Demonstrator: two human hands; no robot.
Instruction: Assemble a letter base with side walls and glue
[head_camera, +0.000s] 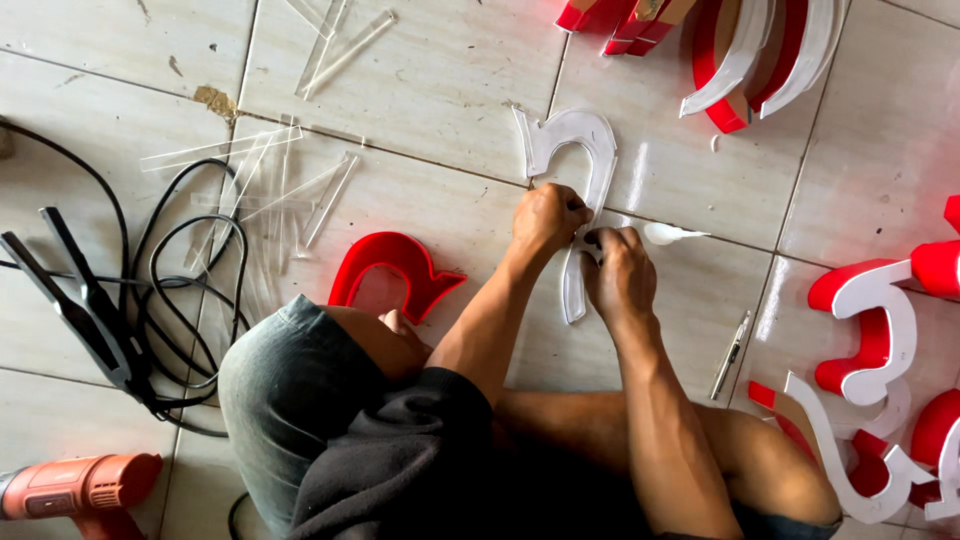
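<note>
The person sat on the tiled floor (440, 90) with knees drawn up, so the work lay close between the legs. Both hands met on a curved white acrylic letter piece (585, 140) lying flat on the tiles at about twelve o'clock from the body. The left hand (548, 215) was closed, pinching the piece's edge where its curve narrowed; the right hand (620, 270) was also closed, fingertips pressed on the same narrow part, apparently to steady it against the floor. A red letter shell (395, 265) lay open-side up at ten o'clock, near the left forearm. A pen-like knife (731, 353) rested at two o'clock, within easy reach of the right hand. Clear acrylic strips (270, 185) lay scattered at eleven o'clock. An orange heat gun (75, 487) and a coiled black cable (180, 300) sat aside at nine o'clock.
</note>
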